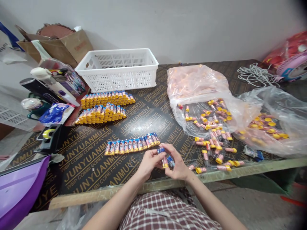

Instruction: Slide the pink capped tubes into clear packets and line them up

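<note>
In front of me my left hand [150,164] pinches a small clear tube [164,162] with a yellow cap at its lower end and a blue label. My right hand [177,163] curls round the same tube from the other side, its fingertips at the tube's upper and lower ends. Something small and blue [170,160] shows just beside the tube, partly hidden by the right hand; I cannot tell what it is. Just beyond my hands, a slanting row of labelled tubes [129,145] lies side by side, yellow caps towards me.
Behind stand stacked labelled tubes [100,114] and a white plastic basket [124,76]. Unlabelled pink-filled tubes [217,140] spill from a clear bag [199,83] on the right. A tape dispenser [51,139] and a purple bin [22,188] are at left. The table's wooden edge [96,196] runs nearest me.
</note>
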